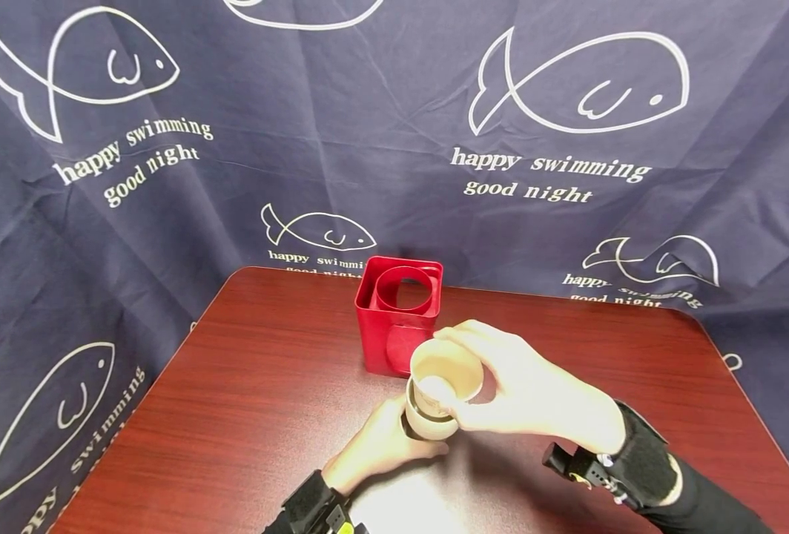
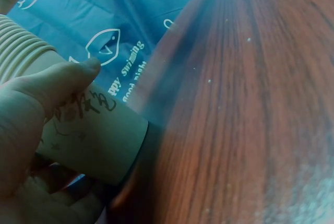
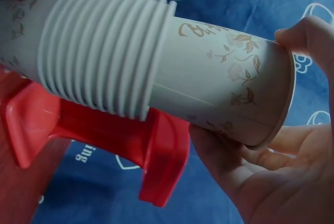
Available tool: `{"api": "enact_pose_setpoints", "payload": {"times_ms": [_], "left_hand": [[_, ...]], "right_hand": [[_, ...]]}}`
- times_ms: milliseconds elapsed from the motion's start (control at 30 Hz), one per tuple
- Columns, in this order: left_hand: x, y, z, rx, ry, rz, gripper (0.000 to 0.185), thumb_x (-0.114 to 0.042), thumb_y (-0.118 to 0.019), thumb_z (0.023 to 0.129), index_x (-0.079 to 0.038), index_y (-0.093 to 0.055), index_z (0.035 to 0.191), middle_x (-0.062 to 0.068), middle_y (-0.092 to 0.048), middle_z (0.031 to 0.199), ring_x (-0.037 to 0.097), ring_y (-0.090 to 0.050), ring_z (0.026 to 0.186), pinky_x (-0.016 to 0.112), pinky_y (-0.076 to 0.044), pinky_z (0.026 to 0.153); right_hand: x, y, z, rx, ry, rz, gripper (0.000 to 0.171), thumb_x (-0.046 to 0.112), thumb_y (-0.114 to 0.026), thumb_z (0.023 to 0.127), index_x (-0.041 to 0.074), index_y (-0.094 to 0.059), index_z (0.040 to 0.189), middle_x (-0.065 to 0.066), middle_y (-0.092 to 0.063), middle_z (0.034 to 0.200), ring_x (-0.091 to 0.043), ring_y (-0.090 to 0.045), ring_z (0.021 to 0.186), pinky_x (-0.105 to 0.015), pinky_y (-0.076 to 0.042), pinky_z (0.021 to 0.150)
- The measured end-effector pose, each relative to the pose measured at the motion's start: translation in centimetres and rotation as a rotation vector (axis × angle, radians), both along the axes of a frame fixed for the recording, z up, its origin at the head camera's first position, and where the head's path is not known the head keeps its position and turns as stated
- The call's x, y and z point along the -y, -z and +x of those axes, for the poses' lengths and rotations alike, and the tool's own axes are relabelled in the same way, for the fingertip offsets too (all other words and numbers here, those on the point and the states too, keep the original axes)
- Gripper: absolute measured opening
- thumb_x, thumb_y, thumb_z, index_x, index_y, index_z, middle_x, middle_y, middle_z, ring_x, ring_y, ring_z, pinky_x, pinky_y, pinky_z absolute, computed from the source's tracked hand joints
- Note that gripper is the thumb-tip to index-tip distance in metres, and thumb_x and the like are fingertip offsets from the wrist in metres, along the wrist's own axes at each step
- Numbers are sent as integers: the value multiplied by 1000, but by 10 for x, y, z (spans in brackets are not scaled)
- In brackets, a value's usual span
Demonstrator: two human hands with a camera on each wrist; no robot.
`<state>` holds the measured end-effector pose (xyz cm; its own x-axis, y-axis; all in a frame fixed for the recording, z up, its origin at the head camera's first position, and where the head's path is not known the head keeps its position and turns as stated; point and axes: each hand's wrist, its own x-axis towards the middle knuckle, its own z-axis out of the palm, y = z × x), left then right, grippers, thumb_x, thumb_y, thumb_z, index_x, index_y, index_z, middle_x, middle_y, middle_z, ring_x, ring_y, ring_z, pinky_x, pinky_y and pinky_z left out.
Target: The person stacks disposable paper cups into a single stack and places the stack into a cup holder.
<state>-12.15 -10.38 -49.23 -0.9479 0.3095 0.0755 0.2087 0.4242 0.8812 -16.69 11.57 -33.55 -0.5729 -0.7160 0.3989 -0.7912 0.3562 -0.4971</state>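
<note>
My left hand (image 1: 377, 441) grips a stack of white paper cups (image 1: 431, 426) over the table. In the left wrist view its thumb lies along the printed side of the lowest visible cup (image 2: 99, 143). My right hand (image 1: 524, 382) holds one paper cup (image 3: 222, 72) near its rim, thumb and fingers on opposite sides. This cup, printed with brown flowers, sits partway inside the top of the stack, its lower part hidden there. The right wrist view shows the stack's several ribbed rims (image 3: 104, 51). Just behind the cups stands a red square cup holder (image 1: 383, 334).
The holder has a round opening (image 1: 404, 288) in its top and a cut-out in its front. It stands near the back of the brown wood-grain table (image 1: 248, 386). Blue cloth (image 1: 394, 133) with white fish drawings hangs behind and beside the table.
</note>
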Motion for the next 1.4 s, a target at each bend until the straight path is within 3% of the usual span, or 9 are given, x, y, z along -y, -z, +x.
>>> {"api": "enact_pose_setpoints", "payload": {"times_ms": [367, 900, 1033, 1400], "left_hand": [[0, 1, -1, -16, 4, -13, 59, -41, -93, 73, -31, -63, 123, -16, -70, 108, 2, -64, 96, 29, -53, 92], [0, -1, 0, -22, 0, -24, 59, -39, -93, 73, -31, -63, 123, -17, -70, 107, 2, -64, 96, 29, -54, 92], [0, -1, 0, -39, -3, -26, 60, -39, -93, 72, -29, -63, 124, -16, -70, 107, 2, -64, 96, 29, -54, 90], [0, -1, 0, -32, -9, -16, 60, -39, -94, 72, -28, -64, 122, -15, -71, 104, 3, -64, 93, 28, -53, 88]], "right_hand": [[2, 13, 0, -2, -9, 23, 59, 38, -88, 77, 24, -65, 129, 11, -65, 119, -5, -62, 106, -29, -54, 93], [0, 29, -5, 149, -122, 30, 58, 35, -85, 78, 29, -62, 132, 11, -63, 124, -8, -60, 112, -30, -51, 99], [1, 33, -6, 143, -144, 31, 54, 36, -83, 80, 30, -64, 130, 10, -62, 124, -9, -59, 113, -31, -50, 101], [3, 37, -5, 104, -96, 86, 55, 41, -83, 80, 32, -64, 132, 11, -60, 127, -7, -57, 115, -32, -51, 100]]}}
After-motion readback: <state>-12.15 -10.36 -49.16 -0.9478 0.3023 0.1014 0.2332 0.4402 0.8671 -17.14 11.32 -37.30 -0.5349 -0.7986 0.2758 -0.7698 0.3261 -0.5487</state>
